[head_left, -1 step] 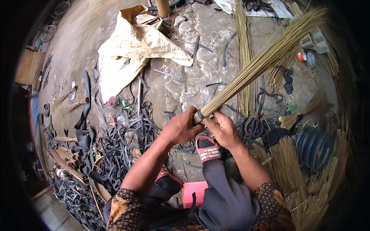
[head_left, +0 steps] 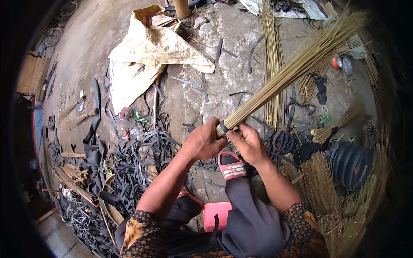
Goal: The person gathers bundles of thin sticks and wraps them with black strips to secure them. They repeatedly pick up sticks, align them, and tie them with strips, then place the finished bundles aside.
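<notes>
A stick broom (head_left: 275, 86), a bundle of thin yellowish sticks, slants from my hands up to the far right, its tip ends fanned. Near its butt end a black rubber band (head_left: 224, 127) circles the sticks. My left hand (head_left: 201, 141) is closed round the butt end, its fingers mostly hidden from view. Pressed against the underside of the bundle beside the band, my right hand (head_left: 248, 143) has its thumb and fingers closed at the band. Whether it pinches a loose end of the rubber is hidden.
Black rubber strips (head_left: 146, 150) lie heaped at the left. Loose stick bundles (head_left: 320, 180) and a blue ribbed plastic bottle (head_left: 352, 167) are at the right. A pale woven sack (head_left: 150, 51) lies farther off. Long sticks (head_left: 272, 64) stretch across the ground beneath the broom.
The broom's far end has shifted slightly and its tips look a little more spread. Both hands keep nearly the same place and hold.
</notes>
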The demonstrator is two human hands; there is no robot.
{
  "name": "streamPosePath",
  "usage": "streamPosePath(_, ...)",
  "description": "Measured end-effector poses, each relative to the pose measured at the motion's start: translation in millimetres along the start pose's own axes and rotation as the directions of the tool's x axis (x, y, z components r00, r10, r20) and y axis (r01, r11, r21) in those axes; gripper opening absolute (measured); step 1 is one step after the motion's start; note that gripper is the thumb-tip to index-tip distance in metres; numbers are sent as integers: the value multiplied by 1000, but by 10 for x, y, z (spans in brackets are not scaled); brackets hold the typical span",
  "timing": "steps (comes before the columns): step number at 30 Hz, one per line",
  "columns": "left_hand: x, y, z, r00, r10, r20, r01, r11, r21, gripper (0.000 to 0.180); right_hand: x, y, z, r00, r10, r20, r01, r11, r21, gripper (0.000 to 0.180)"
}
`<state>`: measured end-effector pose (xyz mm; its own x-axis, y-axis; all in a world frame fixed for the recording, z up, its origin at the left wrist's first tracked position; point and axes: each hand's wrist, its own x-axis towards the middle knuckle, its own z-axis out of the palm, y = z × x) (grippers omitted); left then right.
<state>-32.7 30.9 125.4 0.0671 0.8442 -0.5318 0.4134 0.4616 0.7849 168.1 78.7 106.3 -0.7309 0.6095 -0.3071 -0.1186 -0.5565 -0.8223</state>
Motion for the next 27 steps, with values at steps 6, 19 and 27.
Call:
streamPosePath(6,20,-65,137,970,127,-208,-99,985,140,44,36,-40,-21,990,38,-137,-60,986,-155,30)
streamPosePath(19,-34,-109,-157,980,-1,-199,-30,987,-155,58,-418,-184,-158,1000,-25,15,29,819,-574,17)
streamPosePath(27,-170,8,15,900,206,383,136,703,-698,47,48,-289,-341,905,-314,286,401,405,-822,19)
